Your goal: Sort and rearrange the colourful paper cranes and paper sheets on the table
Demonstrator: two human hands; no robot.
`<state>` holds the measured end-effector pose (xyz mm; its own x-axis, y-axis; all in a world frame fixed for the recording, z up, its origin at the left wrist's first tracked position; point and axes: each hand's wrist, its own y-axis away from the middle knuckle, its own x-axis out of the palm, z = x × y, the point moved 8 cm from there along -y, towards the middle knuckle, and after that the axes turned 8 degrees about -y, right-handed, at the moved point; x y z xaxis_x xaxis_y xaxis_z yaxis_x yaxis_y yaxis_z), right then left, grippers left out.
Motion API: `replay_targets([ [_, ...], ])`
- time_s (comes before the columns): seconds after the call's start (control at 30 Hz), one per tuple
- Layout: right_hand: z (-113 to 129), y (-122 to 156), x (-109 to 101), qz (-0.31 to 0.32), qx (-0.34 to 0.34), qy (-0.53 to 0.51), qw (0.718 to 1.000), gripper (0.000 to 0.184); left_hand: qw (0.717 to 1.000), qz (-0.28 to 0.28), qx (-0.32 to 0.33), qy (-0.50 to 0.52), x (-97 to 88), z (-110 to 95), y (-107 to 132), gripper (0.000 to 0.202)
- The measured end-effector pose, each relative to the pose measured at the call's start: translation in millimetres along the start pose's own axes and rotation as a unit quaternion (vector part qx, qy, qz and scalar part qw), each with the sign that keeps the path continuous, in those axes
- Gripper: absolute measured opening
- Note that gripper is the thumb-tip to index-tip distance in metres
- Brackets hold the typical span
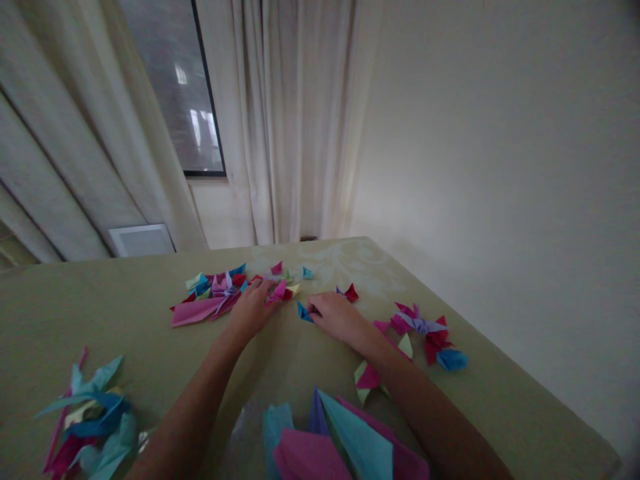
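Observation:
Both my arms reach forward over a green tablecloth (125, 313). My left hand (254, 308) lies on the cloth with its fingertips closed on a small pink folded paper piece (279, 292) at the edge of a heap of coloured folded papers (213, 293). My right hand (336, 315) pinches a small blue folded paper piece (303, 313) against the cloth. A dark red paper piece (351, 293) lies just beyond the right hand.
A pink, purple, red and blue origami cluster (425, 333) sits at the right. Blue and pink paper shapes (93, 417) lie at the near left, larger folded sheets (335, 440) near me. Curtains, a window and a white wall stand behind the table.

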<state>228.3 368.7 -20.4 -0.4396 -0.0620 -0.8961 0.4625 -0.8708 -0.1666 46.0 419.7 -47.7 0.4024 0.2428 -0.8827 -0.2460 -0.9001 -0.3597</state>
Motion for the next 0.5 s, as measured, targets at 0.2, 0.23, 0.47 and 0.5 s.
replay_targets([
  [0.2, -23, -1, 14, 0.017, 0.055, 0.040, 0.998, 0.010, 0.999, 0.045, 0.006, -0.022, 12.1, -9, 2, 0.019],
  [0.23, -22, -1, 9, 0.010, 0.054, 0.034, 0.998, 0.006, 0.999, 0.045, 0.007, -0.017, 6.7, -11, 1, 0.019],
  [0.47, 27, 11, -50, -0.143, -0.031, -0.177, 0.973, 0.029, 0.978, 0.065, 0.127, 0.149, -48.5, -69, 3, 0.016],
  [0.5, 32, 12, -52, -0.139, -0.036, -0.187, 0.972, 0.026, 0.974, 0.061, 0.133, 0.171, -55.1, -78, 6, 0.014],
])
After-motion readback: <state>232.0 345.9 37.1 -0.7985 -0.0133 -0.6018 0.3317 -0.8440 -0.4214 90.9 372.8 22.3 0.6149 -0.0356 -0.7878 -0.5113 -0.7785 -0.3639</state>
